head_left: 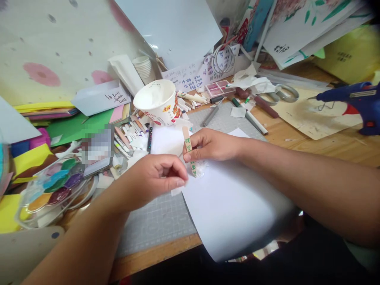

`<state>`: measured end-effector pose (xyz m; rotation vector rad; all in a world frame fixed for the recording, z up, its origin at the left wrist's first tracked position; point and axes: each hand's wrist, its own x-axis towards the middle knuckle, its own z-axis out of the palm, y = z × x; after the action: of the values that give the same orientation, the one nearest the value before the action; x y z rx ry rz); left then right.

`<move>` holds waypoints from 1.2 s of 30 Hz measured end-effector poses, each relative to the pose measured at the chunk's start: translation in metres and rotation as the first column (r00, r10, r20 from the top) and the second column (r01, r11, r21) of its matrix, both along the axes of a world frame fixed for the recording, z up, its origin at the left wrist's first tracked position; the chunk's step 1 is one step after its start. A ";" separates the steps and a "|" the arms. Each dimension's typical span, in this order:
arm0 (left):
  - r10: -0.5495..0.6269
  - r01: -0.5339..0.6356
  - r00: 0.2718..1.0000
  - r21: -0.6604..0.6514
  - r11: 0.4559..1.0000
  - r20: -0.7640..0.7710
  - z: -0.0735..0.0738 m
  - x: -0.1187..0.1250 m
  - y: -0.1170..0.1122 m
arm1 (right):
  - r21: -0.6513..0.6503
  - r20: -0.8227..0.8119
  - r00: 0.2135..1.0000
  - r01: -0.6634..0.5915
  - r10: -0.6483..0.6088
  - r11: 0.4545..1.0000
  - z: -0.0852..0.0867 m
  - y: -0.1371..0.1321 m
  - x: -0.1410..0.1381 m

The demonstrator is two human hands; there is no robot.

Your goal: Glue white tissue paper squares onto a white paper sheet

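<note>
My right hand [213, 144] is closed on a narrow tan strip [187, 139] with green printing, held upright between thumb and fingers. Its lower end is close to a small clear, crumpled-looking bit [201, 168] over the white paper [231, 206]. To the left, my left hand [162, 172] is pinched, thumb against forefinger; whatever it may hold is too small to make out. A little white scrap [177, 191] shows just below those fingertips. The paper lies on a grey cutting mat [157, 221] and curls over the table's front edge.
Behind my hands stands a paper bowl [156, 103]. Markers [123, 140] and a paint palette [56, 186] crowd the left. On the right are a blue glue gun [347, 97], scissors [279, 95] and a grey pen [257, 120].
</note>
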<state>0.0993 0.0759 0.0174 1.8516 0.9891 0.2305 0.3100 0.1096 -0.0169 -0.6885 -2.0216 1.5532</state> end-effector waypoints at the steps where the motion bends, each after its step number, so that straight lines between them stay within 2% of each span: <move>1: -0.022 0.023 0.999 -0.035 0.999 0.029 -0.001 0.003 -0.002 | -0.001 -0.005 1.000 0.000 0.000 1.000 0.000 0.000 0.000; 4: -0.044 0.044 0.999 -0.007 0.999 -0.021 -0.003 0.010 -0.005 | -0.006 -0.028 1.000 0.006 -0.007 1.000 0.000 -0.001 0.000; 8: -0.030 0.064 0.984 0.188 0.980 -0.176 -0.007 0.016 -0.005 | -0.073 -0.100 0.994 0.047 -0.054 0.996 -0.004 -0.001 -0.002; 11: -0.022 0.074 0.981 0.265 0.961 -0.193 -0.011 0.017 -0.005 | -0.104 -0.212 0.948 0.221 -0.238 0.970 -0.002 0.001 -0.002; 13: -0.007 0.056 0.985 0.285 0.957 -0.171 -0.013 0.018 -0.005 | -0.082 -0.278 0.875 0.390 -0.397 0.917 0.006 -0.001 0.002; 16: 0.013 0.027 0.991 0.289 0.957 -0.136 -0.017 0.019 -0.006 | 0.080 -0.251 0.820 0.547 -0.514 0.833 0.025 -0.021 0.015; 18: 0.023 0.013 0.993 0.295 0.955 -0.115 -0.018 0.021 -0.008 | 0.267 -0.136 0.847 0.530 -0.513 0.805 0.034 -0.048 0.024; 20: 0.016 0.015 0.995 0.310 0.951 -0.097 -0.019 0.022 -0.010 | 0.439 -0.034 0.865 0.464 -0.501 0.770 0.036 -0.080 0.031; 22: -0.003 0.028 0.997 0.331 0.943 -0.075 -0.021 0.023 -0.012 | 0.565 0.006 0.884 0.383 -0.468 0.731 0.029 -0.110 0.033; 25: -0.021 0.033 0.999 0.358 0.933 -0.036 -0.023 0.024 -0.013 | 0.652 0.089 0.917 0.242 -0.389 0.719 0.013 -0.137 0.030; 27: -0.020 0.023 1.000 0.366 0.930 -0.013 -0.025 0.025 -0.013 | 0.714 0.137 0.917 0.170 -0.373 0.679 0.005 -0.144 0.026; 31: -0.004 -0.002 1.000 0.374 0.927 0.015 -0.027 0.028 -0.014 | 0.825 0.145 0.893 0.129 -0.427 0.550 -0.002 -0.142 0.020; 36: 0.003 -0.015 0.999 0.377 0.926 0.032 -0.030 0.031 -0.016 | 0.861 0.175 0.841 0.121 -0.512 0.494 -0.004 -0.139 0.013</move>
<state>0.1308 0.0598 -0.0122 2.1835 0.9814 0.4823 0.3235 -0.0298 -0.0209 -0.9545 -2.3937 0.0877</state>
